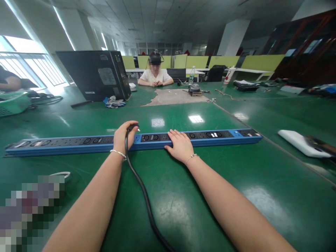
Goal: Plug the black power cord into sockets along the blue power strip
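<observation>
A long blue power strip (pixel 214 141) with a black face and several sockets lies across the green table. My left hand (pixel 123 134) is closed around the plug (pixel 130 128) of a black power cord, just above the strip's left-middle part. A small bright metal prong shows at the fingertips; most of the plug is hidden. The black cord (pixel 144 189) hangs over my wrist and runs down towards the bottom edge. My right hand (pixel 181 144) rests palm down on the strip right of its middle, fingers stretched over the sockets and thumb at the near edge.
A black computer case (pixel 91 75) and a glove (pixel 114 102) stand back left, near a green basket (pixel 14 104). Across the table sits a person (pixel 154 75) in a headset. A white object (pixel 298 142) lies at right; a blurred-out item (pixel 28 206) lies front left.
</observation>
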Demonstrator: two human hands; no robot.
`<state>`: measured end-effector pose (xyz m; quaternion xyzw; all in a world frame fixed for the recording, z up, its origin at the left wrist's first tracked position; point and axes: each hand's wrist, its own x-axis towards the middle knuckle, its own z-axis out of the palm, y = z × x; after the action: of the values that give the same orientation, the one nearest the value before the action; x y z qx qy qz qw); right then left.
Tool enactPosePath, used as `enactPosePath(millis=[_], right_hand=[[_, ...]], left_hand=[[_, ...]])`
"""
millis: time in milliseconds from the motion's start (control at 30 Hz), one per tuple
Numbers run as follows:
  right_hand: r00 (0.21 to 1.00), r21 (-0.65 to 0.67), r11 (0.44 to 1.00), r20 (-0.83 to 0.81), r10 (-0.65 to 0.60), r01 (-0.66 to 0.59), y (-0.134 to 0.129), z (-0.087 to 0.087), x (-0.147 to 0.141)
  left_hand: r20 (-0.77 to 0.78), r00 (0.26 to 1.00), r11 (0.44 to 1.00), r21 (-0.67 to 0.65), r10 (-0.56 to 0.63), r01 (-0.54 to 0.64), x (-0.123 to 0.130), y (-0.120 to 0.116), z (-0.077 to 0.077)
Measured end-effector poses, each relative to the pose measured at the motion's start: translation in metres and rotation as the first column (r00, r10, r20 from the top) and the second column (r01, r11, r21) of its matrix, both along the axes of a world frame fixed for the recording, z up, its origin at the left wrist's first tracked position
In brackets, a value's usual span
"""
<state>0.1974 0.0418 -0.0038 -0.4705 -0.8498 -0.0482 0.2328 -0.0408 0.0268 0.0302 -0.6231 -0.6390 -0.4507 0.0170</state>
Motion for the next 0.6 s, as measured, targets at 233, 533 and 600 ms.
enactPosePath(millis=[233,533,600], right_hand=[[1.0,-0.002,1.0,0.001,-0.009,0.009,0.001,0.0,-0.001],[1.0,0.007,1.0,0.004,-0.018,0.018,0.001,-0.001,-0.001],[1.0,0.011,1.0,0.001,-0.017,0.017,0.001,-0.002,-0.002]], left_hand=[[-0.068,0.99,0.975,-0.195,-0.125,0.109,-0.023,-0.011,-0.005],[-0.299,0.924,0.971,-0.098,-0.239,0.219,-0.017,-0.008,-0.013],[-0.324,0.913,0.968,-0.1,-0.249,0.228,-0.019,-0.008,-0.015]])
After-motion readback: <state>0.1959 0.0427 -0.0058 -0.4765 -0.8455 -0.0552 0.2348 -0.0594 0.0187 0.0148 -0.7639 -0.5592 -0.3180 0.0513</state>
